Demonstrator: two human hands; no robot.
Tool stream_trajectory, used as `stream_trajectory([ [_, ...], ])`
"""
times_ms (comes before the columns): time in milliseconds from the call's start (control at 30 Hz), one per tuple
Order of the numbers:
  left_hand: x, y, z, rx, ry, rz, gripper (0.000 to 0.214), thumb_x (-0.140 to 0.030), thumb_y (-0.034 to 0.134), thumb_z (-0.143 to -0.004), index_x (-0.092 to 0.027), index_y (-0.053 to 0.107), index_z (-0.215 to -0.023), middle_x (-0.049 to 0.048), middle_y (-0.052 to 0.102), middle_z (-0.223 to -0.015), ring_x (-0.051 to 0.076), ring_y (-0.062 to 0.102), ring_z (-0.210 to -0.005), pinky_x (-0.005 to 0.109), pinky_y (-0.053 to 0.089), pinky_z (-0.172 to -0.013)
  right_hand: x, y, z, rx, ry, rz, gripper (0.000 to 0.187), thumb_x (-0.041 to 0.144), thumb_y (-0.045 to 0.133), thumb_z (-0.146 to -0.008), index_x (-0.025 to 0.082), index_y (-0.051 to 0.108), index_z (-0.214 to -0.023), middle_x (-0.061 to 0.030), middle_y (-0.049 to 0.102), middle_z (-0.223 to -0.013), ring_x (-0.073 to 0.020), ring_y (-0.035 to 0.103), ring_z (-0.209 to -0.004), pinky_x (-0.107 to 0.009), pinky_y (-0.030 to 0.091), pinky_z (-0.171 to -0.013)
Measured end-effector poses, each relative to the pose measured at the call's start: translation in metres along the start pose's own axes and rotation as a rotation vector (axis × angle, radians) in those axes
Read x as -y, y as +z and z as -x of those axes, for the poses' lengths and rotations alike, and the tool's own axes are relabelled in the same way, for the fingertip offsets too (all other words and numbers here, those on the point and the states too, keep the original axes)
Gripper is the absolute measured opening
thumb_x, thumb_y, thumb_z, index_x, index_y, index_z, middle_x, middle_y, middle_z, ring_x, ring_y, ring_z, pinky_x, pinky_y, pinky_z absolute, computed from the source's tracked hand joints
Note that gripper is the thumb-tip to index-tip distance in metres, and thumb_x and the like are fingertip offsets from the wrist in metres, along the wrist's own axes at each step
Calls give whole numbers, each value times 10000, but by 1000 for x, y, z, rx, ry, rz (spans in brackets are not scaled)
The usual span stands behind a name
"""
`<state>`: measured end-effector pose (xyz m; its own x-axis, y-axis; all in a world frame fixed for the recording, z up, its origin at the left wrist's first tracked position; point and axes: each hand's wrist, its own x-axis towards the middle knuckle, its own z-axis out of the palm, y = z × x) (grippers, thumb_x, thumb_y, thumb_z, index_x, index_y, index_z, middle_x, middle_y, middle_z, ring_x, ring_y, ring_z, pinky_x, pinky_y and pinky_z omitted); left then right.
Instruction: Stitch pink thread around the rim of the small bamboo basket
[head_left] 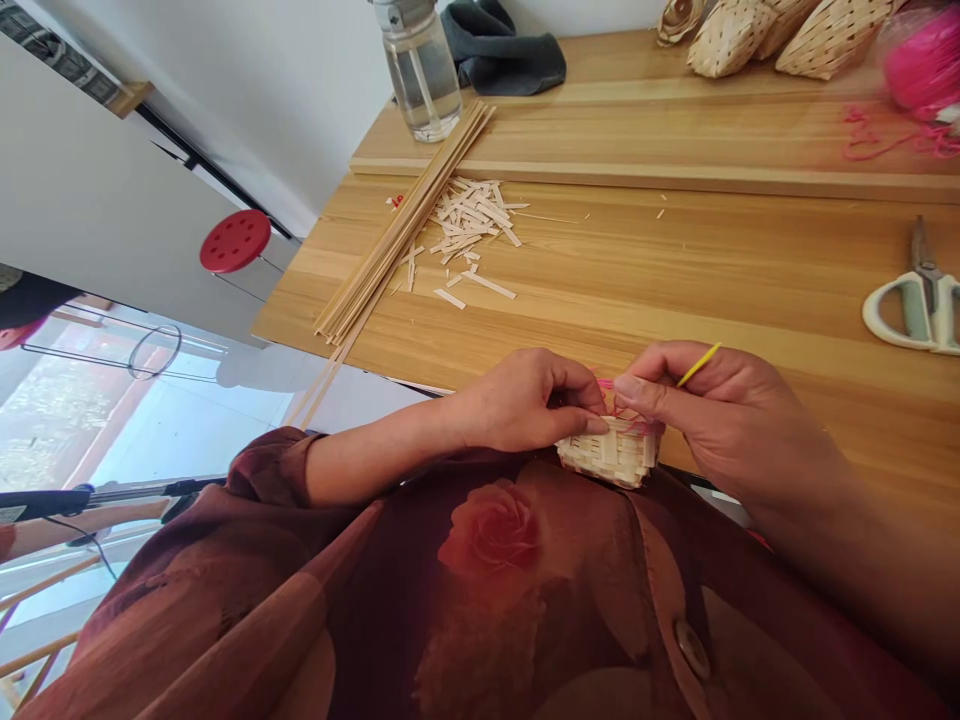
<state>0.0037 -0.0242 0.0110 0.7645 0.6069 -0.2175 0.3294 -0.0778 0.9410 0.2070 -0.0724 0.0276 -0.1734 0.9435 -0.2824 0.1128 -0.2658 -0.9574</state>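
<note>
A small woven bamboo basket [607,453] sits at the table's near edge against my patterned robe, with pink thread [626,410] looped along its rim. My left hand [525,400] pinches the basket's rim and the thread between thumb and fingers. My right hand [709,415] is just beside it, gripping a thin yellow needle [697,365] that points up and away. The thread runs between my two hands. Fingers hide part of the rim.
The wooden table [675,260] holds a bundle of long bamboo strips [397,225], cut strip pieces [465,225] and white-handled scissors [919,300]. Beyond a raised board stand a water bottle [418,70], woven baskets [825,35] and pink yarn [922,65].
</note>
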Motion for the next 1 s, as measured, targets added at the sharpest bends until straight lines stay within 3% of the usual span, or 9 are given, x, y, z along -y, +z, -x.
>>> stream_trajectory([
  [200,0,-2,0,-12,-2,31,244,-339,711,-896,-103,764,-917,38,736,-805,113,622,-718,207,460,-646,4,0,9,-54,-97,74,315,427,754,-902,217,674,-681,-2,612,-627,-120,503,-577,-245,421,-525],
  [300,-1,-2,1,-36,-10,41,240,-347,719,-893,-110,760,-906,32,726,-791,107,613,-704,203,450,-629,6,0,17,-69,-206,221,306,365,688,-962,212,663,-698,8,609,-636,-115,508,-586,-242,416,-533],
  [400,-3,1,2,-135,-17,73,247,-367,738,-880,-121,729,-857,13,689,-740,88,571,-647,194,408,-580,5,2,23,-58,-506,554,247,243,619,-1006,199,671,-769,3,618,-677,-124,526,-619,-267,416,-571],
  [500,-6,6,2,-242,-14,144,273,-390,771,-866,-125,710,-834,4,669,-712,75,535,-608,193,385,-555,-1,4,22,-34,-871,901,205,106,566,-974,171,662,-805,-49,668,-780,-183,597,-772,-323,480,-745],
  [567,-5,10,1,-305,7,204,305,-414,797,-858,-125,707,-819,2,668,-694,67,520,-585,192,380,-543,-6,5,19,-39,-980,1033,209,68,554,-951,164,653,-794,-71,663,-786,-214,594,-805,-352,483,-800],
  [800,6,14,-6,-389,60,446,407,-504,894,-759,-124,757,-812,28,728,-728,94,622,-654,215,501,-635,-10,3,13,-69,-1072,1214,177,63,549,-951,132,706,-910,-90,681,-839,-273,578,-871,-407,460,-823],
  [1000,7,8,-8,-383,9,548,343,-395,956,-672,-122,794,-803,11,717,-697,77,584,-628,208,478,-615,-11,5,9,-72,-1102,1321,240,90,500,-1002,149,704,-889,-75,647,-792,-258,539,-840,-398,417,-796],
])
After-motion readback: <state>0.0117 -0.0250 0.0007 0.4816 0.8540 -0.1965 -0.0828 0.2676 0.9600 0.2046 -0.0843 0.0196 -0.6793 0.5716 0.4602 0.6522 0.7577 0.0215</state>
